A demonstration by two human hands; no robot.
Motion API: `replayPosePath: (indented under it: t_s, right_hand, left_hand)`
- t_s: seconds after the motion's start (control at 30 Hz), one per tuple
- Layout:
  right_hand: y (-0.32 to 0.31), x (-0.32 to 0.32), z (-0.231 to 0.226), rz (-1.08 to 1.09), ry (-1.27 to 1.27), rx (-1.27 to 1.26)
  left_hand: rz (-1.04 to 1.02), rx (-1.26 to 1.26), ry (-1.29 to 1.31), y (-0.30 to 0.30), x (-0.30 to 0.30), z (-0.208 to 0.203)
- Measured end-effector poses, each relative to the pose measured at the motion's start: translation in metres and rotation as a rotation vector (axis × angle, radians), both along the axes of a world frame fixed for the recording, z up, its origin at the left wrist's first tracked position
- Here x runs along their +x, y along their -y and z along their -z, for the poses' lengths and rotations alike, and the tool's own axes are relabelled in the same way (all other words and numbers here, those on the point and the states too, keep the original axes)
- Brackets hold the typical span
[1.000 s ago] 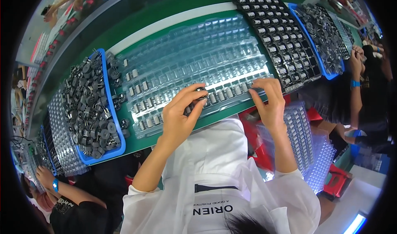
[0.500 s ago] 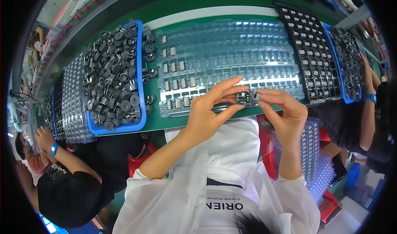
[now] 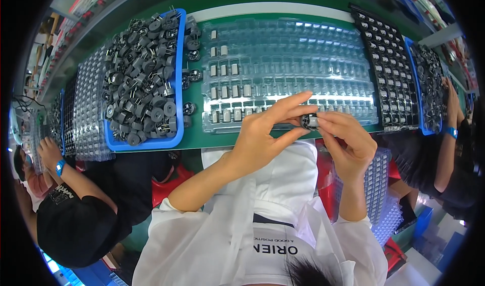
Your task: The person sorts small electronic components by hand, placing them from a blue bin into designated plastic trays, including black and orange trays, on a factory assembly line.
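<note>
My left hand (image 3: 260, 137) pinches a round black buzzer-like component (image 3: 305, 122) between thumb and fingers, above the near edge of the clear plastic tray (image 3: 298, 74). Against that component, the closed fingertips of my right hand (image 3: 353, 142) hold a small light-grey block (image 3: 313, 120). The two parts look to be touching; whether they are joined I cannot tell. Similar small blocks (image 3: 226, 69) stand in the tray's left slots and along its nearest row, partly hidden behind my hands.
Left of the tray, a blue bin (image 3: 180, 84) is heaped with dark grey round components, several (image 3: 193, 55) lying loose beside it. A black tray of filled pockets (image 3: 389, 68) and another blue bin (image 3: 413, 79) stand on the right. Co-workers' arms (image 3: 83, 182) are at both sides.
The grey block in my right hand has come up against the round component, closing the small gap between them. The view has shifted slightly, and the bench's left part appears farther right.
</note>
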State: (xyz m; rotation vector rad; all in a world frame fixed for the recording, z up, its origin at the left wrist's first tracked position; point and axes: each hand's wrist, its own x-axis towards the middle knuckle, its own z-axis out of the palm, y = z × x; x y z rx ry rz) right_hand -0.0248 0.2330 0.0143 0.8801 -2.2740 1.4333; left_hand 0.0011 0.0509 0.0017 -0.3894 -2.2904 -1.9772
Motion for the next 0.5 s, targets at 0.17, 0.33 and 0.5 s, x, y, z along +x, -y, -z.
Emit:
replayPosePath:
  t_s: [0.17, 0.33, 0.5]
  right_hand:
    - [0.006, 0.001, -0.006, -0.048, -0.039, 0.068]
    - [0.019, 0.008, -0.006, -0.024, 0.036, 0.222]
    - [0.015, 0.004, 0.010, -0.056, 0.126, 0.092]
  left_hand:
    - [-0.026, -0.073, -0.025, 0.008, 0.004, 0.000]
    - [-0.024, 0.122, 0.024, 0.011, 0.005, 0.011]
    - [-0.244, -0.196, 0.023, 0.054, 0.017, -0.016]
